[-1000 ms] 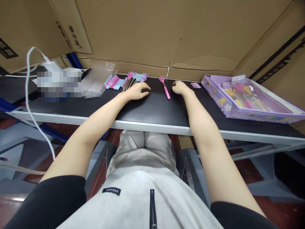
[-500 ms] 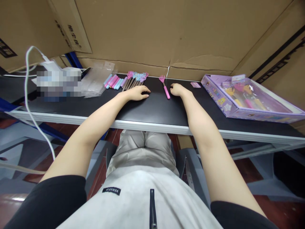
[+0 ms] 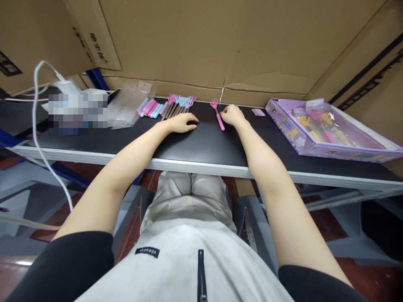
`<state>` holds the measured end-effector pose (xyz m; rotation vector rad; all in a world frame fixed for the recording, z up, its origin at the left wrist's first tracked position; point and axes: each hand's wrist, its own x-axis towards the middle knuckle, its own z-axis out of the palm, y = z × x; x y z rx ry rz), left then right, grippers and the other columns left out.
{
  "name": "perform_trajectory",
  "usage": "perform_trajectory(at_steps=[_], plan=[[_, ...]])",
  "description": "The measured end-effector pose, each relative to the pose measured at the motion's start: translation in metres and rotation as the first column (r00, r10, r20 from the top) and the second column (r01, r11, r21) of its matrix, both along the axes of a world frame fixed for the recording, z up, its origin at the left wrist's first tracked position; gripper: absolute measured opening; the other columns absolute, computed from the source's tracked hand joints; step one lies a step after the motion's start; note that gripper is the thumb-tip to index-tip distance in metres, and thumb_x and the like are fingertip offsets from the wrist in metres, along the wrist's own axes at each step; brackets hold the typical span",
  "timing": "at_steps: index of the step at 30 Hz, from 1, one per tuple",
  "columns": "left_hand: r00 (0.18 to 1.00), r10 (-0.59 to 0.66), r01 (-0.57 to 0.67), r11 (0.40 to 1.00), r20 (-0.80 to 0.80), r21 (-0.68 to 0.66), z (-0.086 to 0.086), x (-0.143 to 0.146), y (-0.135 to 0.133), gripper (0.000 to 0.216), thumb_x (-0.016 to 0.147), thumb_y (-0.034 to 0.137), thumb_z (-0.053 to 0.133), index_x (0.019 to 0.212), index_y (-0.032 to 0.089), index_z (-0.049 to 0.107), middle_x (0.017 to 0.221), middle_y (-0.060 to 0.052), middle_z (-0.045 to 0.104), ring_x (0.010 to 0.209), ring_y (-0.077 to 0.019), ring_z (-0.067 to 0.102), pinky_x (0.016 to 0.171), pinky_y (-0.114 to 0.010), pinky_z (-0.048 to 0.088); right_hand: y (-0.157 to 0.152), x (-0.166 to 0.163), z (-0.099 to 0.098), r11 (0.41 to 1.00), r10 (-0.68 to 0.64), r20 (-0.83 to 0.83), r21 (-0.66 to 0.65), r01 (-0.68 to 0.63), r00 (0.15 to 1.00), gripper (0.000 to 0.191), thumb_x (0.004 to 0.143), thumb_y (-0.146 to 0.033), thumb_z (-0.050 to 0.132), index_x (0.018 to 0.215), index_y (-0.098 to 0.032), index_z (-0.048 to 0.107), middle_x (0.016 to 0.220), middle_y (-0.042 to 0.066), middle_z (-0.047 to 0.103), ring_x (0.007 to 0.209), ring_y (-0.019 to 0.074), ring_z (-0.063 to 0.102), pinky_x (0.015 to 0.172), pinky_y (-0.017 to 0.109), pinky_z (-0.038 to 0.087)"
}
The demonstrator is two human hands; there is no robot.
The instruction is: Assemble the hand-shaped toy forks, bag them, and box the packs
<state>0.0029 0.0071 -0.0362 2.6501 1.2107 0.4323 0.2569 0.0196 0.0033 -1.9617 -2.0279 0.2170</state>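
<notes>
Head view: on the black table (image 3: 201,147), clear plastic bags (image 3: 124,107) lie at 9 to 10 o'clock from the left hand (image 3: 180,123). Beside them, blue, pink and purple handles (image 3: 151,108) lie at 10, then fork-headed rods (image 3: 176,108) at 12. The left hand's grip is loosely open, thumb and fingers apart, with nothing seen between them. At its 3 o'clock lies a pink fork-headed scratcher (image 3: 220,121), head towards 11. Just beside it, at 3, is the right hand (image 3: 233,114), fingers curled; I cannot tell whether its grip holds anything. Further out at 3 are a small pink packet (image 3: 258,112) and a purple display box (image 3: 291,129).
</notes>
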Motion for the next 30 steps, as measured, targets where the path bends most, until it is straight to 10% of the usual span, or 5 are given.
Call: perform_trajectory(at_steps=[23,30], plan=[[0.999,0.049,-0.048,0.998,-0.021,0.033,0.006,0.005,-0.008,0.053,0.099,0.03,0.055,0.143,0.006,0.074,0.151,-0.018,0.073,0.143,-0.031,0.067,0.128,-0.041,0.048,0.017,-0.004,-0.02,0.998,-0.035,-0.325,0.042,0.051,0.945,0.014,0.082,-0.011,0.082,0.093,-0.012,0.073,0.093,0.02,0.075,0.119,0.0429,0.076,0.115,0.061,0.056],[0.997,0.065,-0.067,0.997,0.039,0.044,0.007,0.005,-0.009,0.048,0.098,0.027,0.057,0.138,0.008,0.078,0.144,-0.016,0.077,0.136,-0.0303,0.072,0.124,-0.041,0.051,0.013,-0.001,-0.016,0.994,-0.09,-0.637,-0.01,0.109,0.766,0.011,0.084,-0.008,0.075,0.081,-0.017,0.07,0.063,0.006,0.065,0.066,0.0196,0.068,0.07,0.033,0.063]])
